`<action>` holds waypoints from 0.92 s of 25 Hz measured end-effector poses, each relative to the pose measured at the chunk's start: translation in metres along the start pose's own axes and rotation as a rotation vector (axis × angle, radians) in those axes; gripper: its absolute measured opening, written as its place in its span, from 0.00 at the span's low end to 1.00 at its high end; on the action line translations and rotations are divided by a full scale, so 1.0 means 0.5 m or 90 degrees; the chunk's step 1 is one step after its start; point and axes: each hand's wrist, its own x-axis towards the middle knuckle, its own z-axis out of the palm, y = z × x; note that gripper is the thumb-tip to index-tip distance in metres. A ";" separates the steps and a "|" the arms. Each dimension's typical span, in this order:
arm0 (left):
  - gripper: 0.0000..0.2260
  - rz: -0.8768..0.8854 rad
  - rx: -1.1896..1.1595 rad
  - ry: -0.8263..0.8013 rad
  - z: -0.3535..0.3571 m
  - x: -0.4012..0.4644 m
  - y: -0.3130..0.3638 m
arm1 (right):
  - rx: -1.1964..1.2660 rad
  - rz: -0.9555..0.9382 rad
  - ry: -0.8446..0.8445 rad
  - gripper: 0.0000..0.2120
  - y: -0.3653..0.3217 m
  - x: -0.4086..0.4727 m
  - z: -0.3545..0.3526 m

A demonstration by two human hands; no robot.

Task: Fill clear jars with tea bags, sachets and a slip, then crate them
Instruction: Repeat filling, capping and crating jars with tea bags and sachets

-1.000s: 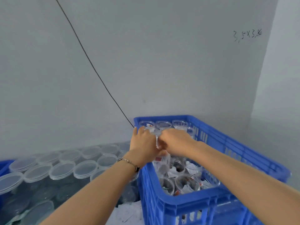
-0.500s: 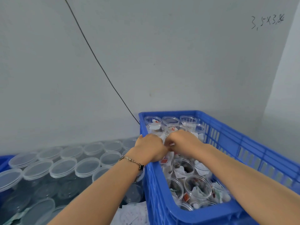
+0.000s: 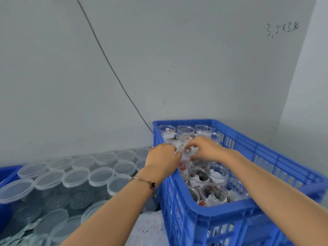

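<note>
Both hands meet over the left-centre of the blue crate, at the middle of the frame. The left hand and the right hand have their fingers curled round the mouth of one clear jar, which stands among the filled jars against the crate's left wall. White paper, probably the slip or a sachet, shows between the fingers, so the person seems to be tucking the contents down or seating the jar.

The jar is judged light, thin-walled and smooth; squeezed at mid-height it would likely flex and slip, so the stiffer rim, where the fingers grip it now, is the sound place to take it. The paper contents are soft and spring up past the rim, and may need pressing in.

In the crate, about five open jars show in the far rows and roughly six more near the front; others are hidden by the arms, so no full count is possible. At the lower left of the frame stand some fifteen or more lidded empty jars, packed touching. One thin cable runs down the wall, and one bracelet sits on the left wrist
</note>
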 end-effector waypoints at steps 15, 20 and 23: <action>0.16 -0.201 0.137 0.049 -0.295 -0.345 -0.365 | -0.030 -0.126 0.120 0.08 -0.316 -0.021 -0.044; 0.11 -0.275 0.104 0.120 -0.312 -0.433 -0.473 | -0.066 -0.217 0.000 0.10 -0.496 0.012 0.106; 0.12 -0.326 0.121 0.074 -0.295 -0.464 -0.549 | -0.056 -0.270 -0.094 0.10 -0.572 0.036 0.208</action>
